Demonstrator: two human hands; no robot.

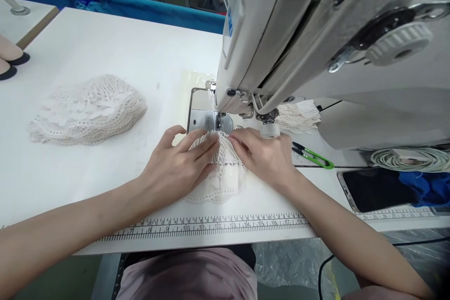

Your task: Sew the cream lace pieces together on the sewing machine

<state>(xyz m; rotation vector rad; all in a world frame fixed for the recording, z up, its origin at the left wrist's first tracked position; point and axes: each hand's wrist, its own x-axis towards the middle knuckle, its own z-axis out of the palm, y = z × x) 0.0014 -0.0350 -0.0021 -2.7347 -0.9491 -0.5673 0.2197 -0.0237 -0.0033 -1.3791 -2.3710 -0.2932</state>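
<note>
A cream lace piece (225, 185) with a scalloped edge lies at the sewing machine (267, 33), its top close under the presser foot (218, 122). My left hand (179, 161) is closed on the left side of the lace, fingers together near the needle plate (202, 121). At the lace's upper right edge my right hand (265, 152) pinches the fabric between thumb and finger. The fingers cover part of the lace, and the needle tip is too small to make out.
A stack of lace pieces (89, 110) lies on the left. More lace (298, 116) sits behind the machine head. Green thread snips (312, 155), a phone (378, 190) and a coil of pale cord (409, 158) are on the right. A printed ruler (218, 227) runs along the front edge.
</note>
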